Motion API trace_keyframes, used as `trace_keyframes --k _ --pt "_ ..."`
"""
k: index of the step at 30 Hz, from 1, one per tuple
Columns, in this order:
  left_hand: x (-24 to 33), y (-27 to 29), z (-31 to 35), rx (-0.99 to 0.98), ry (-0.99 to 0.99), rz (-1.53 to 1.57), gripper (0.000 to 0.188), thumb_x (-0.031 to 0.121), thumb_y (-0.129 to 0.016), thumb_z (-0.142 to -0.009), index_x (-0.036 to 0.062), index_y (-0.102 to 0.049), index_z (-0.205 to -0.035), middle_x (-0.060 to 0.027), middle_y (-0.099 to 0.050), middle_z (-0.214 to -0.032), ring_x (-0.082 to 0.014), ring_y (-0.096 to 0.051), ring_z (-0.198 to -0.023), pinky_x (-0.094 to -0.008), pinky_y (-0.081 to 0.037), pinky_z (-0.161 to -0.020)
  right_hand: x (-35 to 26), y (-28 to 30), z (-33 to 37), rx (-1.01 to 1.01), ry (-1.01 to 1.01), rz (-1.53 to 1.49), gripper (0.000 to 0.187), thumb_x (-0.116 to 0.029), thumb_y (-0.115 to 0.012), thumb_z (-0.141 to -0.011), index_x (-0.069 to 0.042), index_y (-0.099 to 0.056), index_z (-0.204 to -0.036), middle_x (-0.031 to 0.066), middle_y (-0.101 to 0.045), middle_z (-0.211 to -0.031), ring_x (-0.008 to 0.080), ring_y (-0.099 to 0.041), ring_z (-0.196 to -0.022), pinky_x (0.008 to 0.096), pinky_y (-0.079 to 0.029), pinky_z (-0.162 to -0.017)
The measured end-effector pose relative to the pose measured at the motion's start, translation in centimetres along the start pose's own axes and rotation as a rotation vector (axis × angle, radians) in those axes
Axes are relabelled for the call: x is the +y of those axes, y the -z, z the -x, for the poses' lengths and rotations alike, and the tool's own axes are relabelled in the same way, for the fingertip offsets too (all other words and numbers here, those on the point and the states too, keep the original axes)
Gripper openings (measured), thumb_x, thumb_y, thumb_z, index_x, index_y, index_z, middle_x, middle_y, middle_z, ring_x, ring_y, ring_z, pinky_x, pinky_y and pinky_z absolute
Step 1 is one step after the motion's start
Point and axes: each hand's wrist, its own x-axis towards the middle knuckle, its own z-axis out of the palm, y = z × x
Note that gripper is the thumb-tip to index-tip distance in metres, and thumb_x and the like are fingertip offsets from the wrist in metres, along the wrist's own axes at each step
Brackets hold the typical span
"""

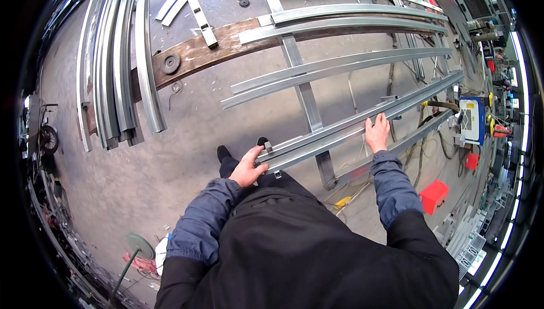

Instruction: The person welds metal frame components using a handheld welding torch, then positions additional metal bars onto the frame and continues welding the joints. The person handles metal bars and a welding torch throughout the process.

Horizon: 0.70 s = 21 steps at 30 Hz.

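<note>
Across the front of a metal frame lies a long silvery metal channel (pixel 328 142), running from before my body toward the far right. My left hand (pixel 246 168) grips its near-left end, fingers over the top and thumb along the near side. Beside those fingers sits a small metal clip (pixel 268 147), and another small bracket (pixel 277 175) shows under the same end. Farther right along the channel, my right hand (pixel 377 133) is closed over its near edge, fingertips on top. The undersides of both grips are hidden.
More channels (pixel 340 66) lie behind on the frame's crossbar (pixel 306 102). A rusty beam (pixel 226 41) crosses the back, and a stack of long profiles (pixel 122 60) rests at the left. Hoses, a blue-and-white machine (pixel 471 120) and a red box (pixel 434 197) stand at right.
</note>
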Motion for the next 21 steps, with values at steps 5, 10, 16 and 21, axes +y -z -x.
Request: trace_keyframes --k 5,10,16,21 --pt "0.1 0.7 3.6 0.023 -0.061 -0.145 0.113 0.036 -0.094 -0.081 0.0023 -0.03 -0.169 -0.0294 -0.034 -0.171 -0.0436 -0.03 -0.163 -0.0476 -0.032 -0.132 0.5 -0.7 0.3 0.004 -0.013 -0.049 0.08 -0.049 -0.055 -0.11 0.003 -0.035 -0.168 0.0245 -0.029 -0.177 0.0469 -0.025 -0.163 0.0511 -0.023 -0.134" --pt "1.7 0.7 3.9 0.205 -0.15 -0.325 0.085 0.02 -0.09 -0.083 0.0008 -0.052 -0.156 -0.0205 -0.056 -0.158 -0.039 -0.055 -0.145 -0.0448 -0.048 -0.12 0.8 -4.4 1.6 0.409 -0.352 -0.265 0.079 -0.055 -0.052 -0.111 0.001 -0.04 -0.164 0.0275 -0.05 -0.16 0.0456 -0.049 -0.148 0.053 -0.047 -0.117" --pt "1.2 1.3 3.1 0.145 -0.204 -0.421 0.075 0.024 -0.089 -0.085 0.0001 -0.058 -0.149 -0.0196 -0.066 -0.146 -0.0375 -0.065 -0.133 -0.0446 -0.054 -0.112 -3.7 -3.1 1.6 -0.114 -0.643 -1.012 0.075 -0.062 -0.035 -0.114 0.006 -0.065 -0.117 0.0183 -0.072 -0.098 0.0253 -0.07 -0.066 0.0369 -0.05 -0.045" --pt "0.7 1.0 3.2 0.147 -0.225 -0.45 0.076 0.026 -0.088 -0.087 -0.0009 -0.056 -0.15 -0.0204 -0.065 -0.147 -0.0386 -0.067 -0.13 -0.0447 -0.056 -0.108 -2.1 -4.9 1.0 -0.009 -0.547 -0.771 0.076 -0.056 -0.034 -0.115 0.011 -0.069 -0.105 0.029 -0.074 -0.106 0.0399 -0.073 -0.088 0.0484 -0.058 -0.069"
